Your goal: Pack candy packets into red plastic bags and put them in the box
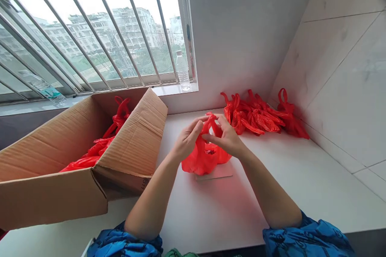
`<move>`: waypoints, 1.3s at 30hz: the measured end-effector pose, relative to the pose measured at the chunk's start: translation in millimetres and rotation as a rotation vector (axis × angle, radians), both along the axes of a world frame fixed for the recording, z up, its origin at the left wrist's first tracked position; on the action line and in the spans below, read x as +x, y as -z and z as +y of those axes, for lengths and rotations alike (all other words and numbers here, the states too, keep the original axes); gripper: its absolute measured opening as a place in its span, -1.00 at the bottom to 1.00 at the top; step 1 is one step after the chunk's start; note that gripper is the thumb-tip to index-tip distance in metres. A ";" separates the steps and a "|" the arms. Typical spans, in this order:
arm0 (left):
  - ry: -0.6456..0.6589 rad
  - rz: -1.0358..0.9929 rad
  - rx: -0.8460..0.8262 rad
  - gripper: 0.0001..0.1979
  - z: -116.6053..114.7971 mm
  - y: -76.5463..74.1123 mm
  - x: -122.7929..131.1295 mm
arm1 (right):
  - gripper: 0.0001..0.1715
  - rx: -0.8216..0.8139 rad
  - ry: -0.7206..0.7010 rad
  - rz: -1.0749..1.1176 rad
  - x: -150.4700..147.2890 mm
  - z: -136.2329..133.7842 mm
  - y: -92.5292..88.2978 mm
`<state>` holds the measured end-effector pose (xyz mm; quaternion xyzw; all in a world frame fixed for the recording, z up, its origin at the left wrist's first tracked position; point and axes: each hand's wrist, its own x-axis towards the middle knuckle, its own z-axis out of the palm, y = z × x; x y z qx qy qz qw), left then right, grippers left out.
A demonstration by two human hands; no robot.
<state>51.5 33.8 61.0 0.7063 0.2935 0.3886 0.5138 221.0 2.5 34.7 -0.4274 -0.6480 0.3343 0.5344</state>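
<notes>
A red plastic bag (200,160) rests on the white tabletop, its handles drawn up between my two hands. Through its opening some small dark contents show, too small to name. My left hand (189,138) grips the bag's handle from the left, thumb up against the fingers. From the right, my right hand (224,136) has its fingers and thumb closed around the other handle. Just in front of the bag, a thin straight strip or line (215,178) lies on the table; I cannot tell what it is.
An open cardboard box (132,136) with red bags (93,152) inside stands at left. More knotted red bags (256,114) lie along the back wall at right. A clear bottle (182,71) stands on the sill by the barred window; another bottle (50,91) lies further left.
</notes>
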 end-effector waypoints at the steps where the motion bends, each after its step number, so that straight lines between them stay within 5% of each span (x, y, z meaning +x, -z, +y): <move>1: 0.067 0.058 -0.037 -0.44 -1.3 3.1 0.5 | -0.35 -0.028 -0.030 -0.016 -2.7 -2.0 0.0; 6: 0.213 0.063 -0.080 -0.43 -6.3 16.9 -5.8 | -0.54 -0.164 -0.274 0.106 -11.5 -2.9 5.2; 14: 0.163 -0.071 -0.219 -0.27 6.1 34.4 -28.4 | -0.53 -0.280 -0.149 0.454 -14.4 6.1 22.2; 19: 0.152 -0.172 -0.365 -0.43 10.8 39.8 -38.0 | -0.63 -0.211 -0.202 0.064 -16.2 -6.4 18.3; 25: 0.131 -0.195 -0.429 -0.54 1.7 39.4 -33.9 | -0.92 0.261 0.264 -0.434 -24.5 -9.4 21.8; 30: 0.166 -0.100 -0.377 -0.56 2.5 36.7 -30.6 | -0.89 0.432 0.340 -0.542 -23.9 -3.5 26.8; 35: 0.003 -0.039 -0.230 -0.63 8.0 38.6 -29.8 | -0.70 0.479 0.392 -0.655 -11.7 -9.9 26.2; 39: -0.209 0.010 0.003 -0.68 18.9 49.9 -31.7 | -0.53 0.283 0.230 -0.608 -1.5 -38.5 39.4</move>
